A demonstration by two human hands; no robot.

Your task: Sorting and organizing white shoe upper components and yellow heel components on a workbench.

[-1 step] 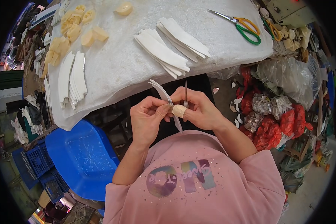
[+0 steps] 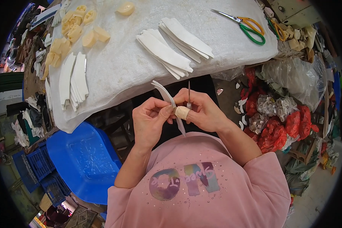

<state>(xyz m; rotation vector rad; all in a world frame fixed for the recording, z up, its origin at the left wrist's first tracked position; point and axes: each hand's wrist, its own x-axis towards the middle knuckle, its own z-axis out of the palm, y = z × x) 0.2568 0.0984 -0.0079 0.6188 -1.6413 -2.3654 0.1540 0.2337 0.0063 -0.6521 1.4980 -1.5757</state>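
In front of my chest, my left hand (image 2: 150, 119) pinches a small stack of curved white strips (image 2: 162, 90), held on edge between thumb and fingers. Close against it, my right hand (image 2: 205, 112) is closed round a slim pointed metal tool (image 2: 189, 91) with a pale handle, which looks like an awl; its tip points up, away from me. A tan wrap (image 2: 182, 112) covers my right thumb, which is beside the strips. Whether the right fingers also grip the strips is hidden. More white strips (image 2: 165, 53) lie in overlapping piles on the table, with another pile (image 2: 79, 79) at its left.
A white sheet covers the table (image 2: 114, 72). Scissors (image 2: 243, 26) with orange and green handles lie at the far right, cream-coloured rolled pieces (image 2: 66, 34) at the far left. A blue plastic chair (image 2: 83, 163) stands left, near blue crates (image 2: 40, 161). Red bags (image 2: 273, 133) crowd the right.
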